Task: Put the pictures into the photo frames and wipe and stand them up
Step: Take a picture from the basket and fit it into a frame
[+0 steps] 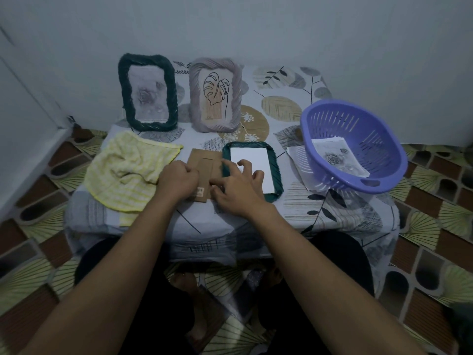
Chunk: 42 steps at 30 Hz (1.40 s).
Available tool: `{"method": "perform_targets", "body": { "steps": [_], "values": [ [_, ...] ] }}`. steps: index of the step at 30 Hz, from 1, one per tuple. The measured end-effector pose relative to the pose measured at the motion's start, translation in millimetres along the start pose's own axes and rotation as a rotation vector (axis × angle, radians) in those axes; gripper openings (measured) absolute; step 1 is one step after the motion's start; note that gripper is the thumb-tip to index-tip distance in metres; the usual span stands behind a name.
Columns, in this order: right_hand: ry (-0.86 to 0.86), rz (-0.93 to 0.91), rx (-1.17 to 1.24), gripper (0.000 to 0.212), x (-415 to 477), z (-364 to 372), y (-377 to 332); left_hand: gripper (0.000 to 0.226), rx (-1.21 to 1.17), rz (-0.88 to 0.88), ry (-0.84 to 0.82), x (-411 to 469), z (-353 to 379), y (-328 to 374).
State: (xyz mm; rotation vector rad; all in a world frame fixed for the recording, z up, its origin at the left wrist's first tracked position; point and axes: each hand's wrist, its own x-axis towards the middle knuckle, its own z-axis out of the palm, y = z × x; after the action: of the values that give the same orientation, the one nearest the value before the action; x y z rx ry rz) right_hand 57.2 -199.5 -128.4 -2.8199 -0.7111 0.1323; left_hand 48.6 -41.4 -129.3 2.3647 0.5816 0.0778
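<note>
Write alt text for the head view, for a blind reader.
Left hand and right hand touch a brown backing board and a flat green frame holding white paper. Behind stand a dark frame and a grey frame; yellow cloth left, purple basket right.

Dim, bluish light; soft focus, wide-angle bend at edges.

On my feed, a leaf-print cover (332, 216) drapes the low worktop (289, 75). A purple slotted basket (358, 105) sits tilted near its right edge. The floor (435, 226) around it shows brown blocks and green fan patterns. A plain pale wall (256, 26) stands behind.
</note>
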Motion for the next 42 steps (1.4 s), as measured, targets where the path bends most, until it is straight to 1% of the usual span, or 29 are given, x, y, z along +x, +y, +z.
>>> {"method": "perform_targets", "body": {
  "steps": [3,5,10,14,16,20,23,25,27,29,30,32,35,39,42],
  "values": [
    [-0.015,0.026,-0.018,0.036,0.7,0.3,-4.0,0.038,0.072,-0.039,0.014,0.2,0.2,2.8],
    [-0.030,0.028,-0.007,0.036,0.9,-1.3,-4.4,0.038,0.061,-0.037,0.006,-1.1,0.6,5.2],
    [-0.061,0.008,-0.005,0.036,-1.9,-5.2,-1.9,0.040,-0.102,-0.141,-0.022,-1.9,-5.6,6.8],
    [-0.043,-0.003,0.020,0.035,-3.8,-7.6,-0.5,0.024,-0.323,-0.195,-0.036,1.3,-14.5,3.5],
    [-0.030,-0.007,0.032,0.035,-3.1,-7.8,1.0,0.024,-0.412,-0.233,-0.028,3.5,-18.6,2.6],
    [-0.013,-0.012,0.090,0.035,-0.5,-6.0,2.8,0.029,-0.432,-0.237,0.024,-0.9,-23.3,3.6],
    [0.042,0.019,0.249,0.040,1.5,-3.2,1.3,0.034,-0.460,-0.229,0.127,-1.1,-25.3,4.8],
    [0.100,0.101,0.410,0.046,2.2,-5.6,0.2,0.033,-0.510,-0.224,0.169,-0.7,-26.7,7.8],
    [0.158,0.203,0.550,0.049,4.5,-9.2,3.0,0.029,-0.668,-0.213,0.148,-1.6,-25.9,12.7],
    [0.191,0.284,0.749,0.047,6.2,-14.7,10.5,0.023,-0.868,-0.206,0.077,-3.0,-22.1,18.7],
    [0.213,0.303,0.882,0.044,6.4,-17.5,15.6,0.020,-0.925,-0.198,0.040,-4.7,-18.9,22.3],
    [0.260,0.323,1.095,0.034,4.8,-23.9,27.2,0.019,-0.951,-0.150,-0.005,-9.4,-10.3,29.7],
    [0.323,0.378,1.204,0.025,1.5,-31.7,45.1,0.023,-0.948,-0.068,-0.027,-15.1,5.0,39.4],
    [0.431,0.463,1.221,0.020,-1.8,-33.7,68.0,0.025,-0.980,-0.060,-0.043,-18.2,18.1,53.6],
    [0.392,0.464,1.238,0.020,-4.4,-32.5,79.2,0.026,-1.016,-0.048,-0.085,-19.5,24.2,60.6]
  ]
}}
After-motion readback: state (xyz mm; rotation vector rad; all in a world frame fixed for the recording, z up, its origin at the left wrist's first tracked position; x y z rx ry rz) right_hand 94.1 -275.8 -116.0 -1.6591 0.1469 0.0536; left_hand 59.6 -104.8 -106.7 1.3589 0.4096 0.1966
